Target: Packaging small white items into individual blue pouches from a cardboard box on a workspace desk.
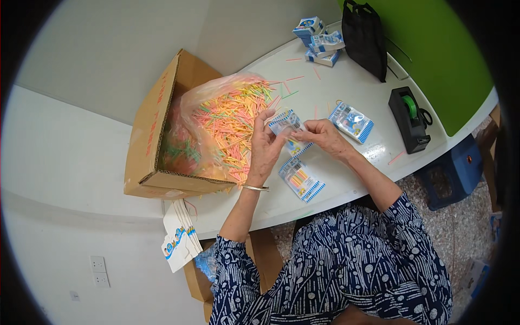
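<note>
Both my hands hold a small clear plastic packet [285, 121] with blue-and-white striped ends, over the table. My left hand [262, 149] grips its left side, with a bracelet on the wrist. My right hand [327, 138] pinches its right side. Whether the packet's end is sealed cannot be made out. Just below lies a filled packet [300, 179], with pink, yellow and green sticks showing through its window. To the right of my right hand are more such packets [351, 120]. Left of my left hand, many thin coloured sticks [227, 127] spill from a clear bag.
The bag comes out of a tipped cardboard box [154, 130]. Small blue-and-white boxes [319, 40], a black bag [364, 38] and a black tape dispenser [409, 119] stand on the white table [238, 214]. Flat cartons [181, 235] hang at its edge; a blue stool [452, 173] is at right.
</note>
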